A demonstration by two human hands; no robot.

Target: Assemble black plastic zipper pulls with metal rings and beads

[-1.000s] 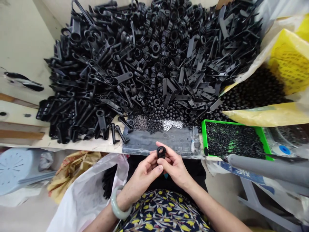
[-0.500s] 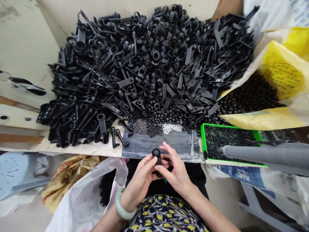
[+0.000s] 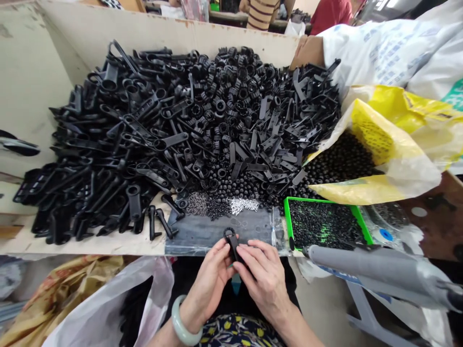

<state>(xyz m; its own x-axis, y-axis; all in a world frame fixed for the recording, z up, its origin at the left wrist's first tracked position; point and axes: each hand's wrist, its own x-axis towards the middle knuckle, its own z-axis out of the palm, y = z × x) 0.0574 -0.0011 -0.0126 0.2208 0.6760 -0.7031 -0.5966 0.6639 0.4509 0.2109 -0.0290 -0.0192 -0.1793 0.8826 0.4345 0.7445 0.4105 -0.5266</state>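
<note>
Both of my hands meet at the near edge of the bench, closed on one small black plastic part (image 3: 230, 239) with a ring at its top. My left hand (image 3: 211, 279), with a pale green bangle on the wrist, pinches the part from the left. My right hand (image 3: 263, 279) grips it from the right, fingers curled over its lower end. Just beyond the hands lies a dark plastic sheet (image 3: 206, 232) with small heaps of grey, black and silver bits (image 3: 224, 205).
A big heap of black plastic levers and rings (image 3: 173, 130) fills the bench. A green tray (image 3: 289, 226) of small black pieces sits right, a yellow bag (image 3: 390, 144) of black beads behind it. A grey tool (image 3: 361, 265) lies at the right edge. A white bag (image 3: 108, 308) hangs below left.
The camera has tilted up, so the bench and hands sit lower in view. Both hands have kept hold of the black part and turned it a little between the fingers.
</note>
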